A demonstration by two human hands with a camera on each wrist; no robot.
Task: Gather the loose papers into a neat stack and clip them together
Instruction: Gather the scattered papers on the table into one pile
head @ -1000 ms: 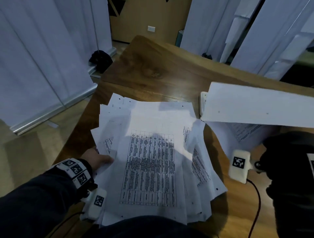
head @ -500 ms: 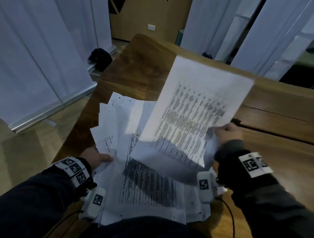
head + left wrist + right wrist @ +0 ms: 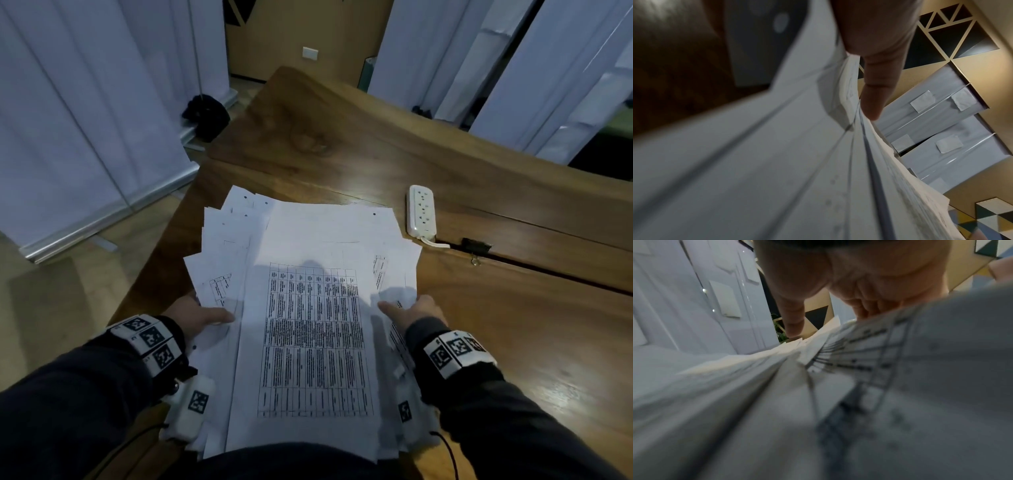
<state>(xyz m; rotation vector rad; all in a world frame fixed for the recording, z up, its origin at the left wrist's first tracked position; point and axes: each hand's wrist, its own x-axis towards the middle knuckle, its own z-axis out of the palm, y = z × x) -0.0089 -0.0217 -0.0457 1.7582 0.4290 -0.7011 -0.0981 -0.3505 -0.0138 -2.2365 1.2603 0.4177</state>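
Nearest, the papers (image 3: 308, 325) lie fanned and uneven between both hands, long axis running away from the person; the left hand (image 3: 195, 317) pinches the left edge, thumb on top, and the right hand (image 3: 411, 311) clamps the right edge likewise; beyond, on the tabletop (image 3: 513, 342), the binder clip (image 3: 476, 247) sits far right, nearer the right hand, just past a power strip (image 3: 421, 210).

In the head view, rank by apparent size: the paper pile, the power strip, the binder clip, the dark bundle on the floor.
1. paper pile
2. dark bundle, though it lies farther from the camera, so its true size is unsure
3. power strip
4. binder clip
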